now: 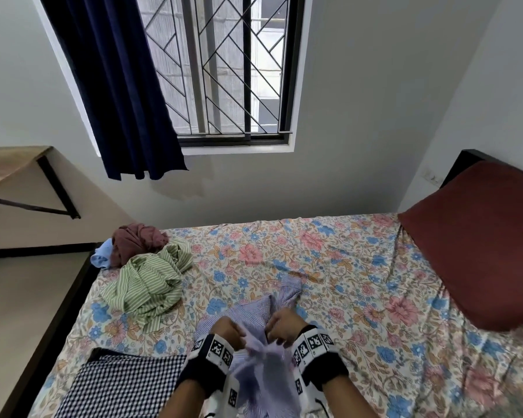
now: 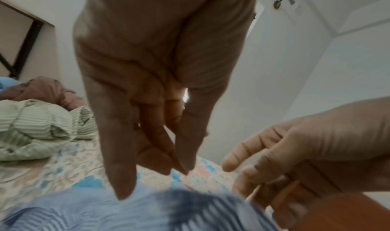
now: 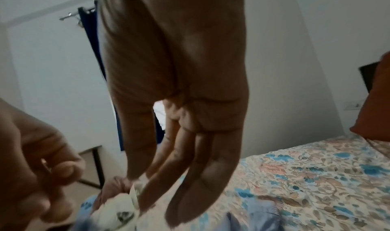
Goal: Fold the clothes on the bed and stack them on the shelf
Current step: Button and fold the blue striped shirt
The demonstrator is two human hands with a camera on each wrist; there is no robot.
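On the floral bed (image 1: 329, 254), both hands (image 1: 255, 330) bunch a lilac striped shirt (image 1: 254, 315)

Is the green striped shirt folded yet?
No. In the head view the green striped shirt lies crumpled in a heap on the bed, beside a bunched maroon garment.

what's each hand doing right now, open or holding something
Left hand: at the striped shirt, but its grip cannot be told.
Right hand: closed, pinching the striped shirt's fabric.
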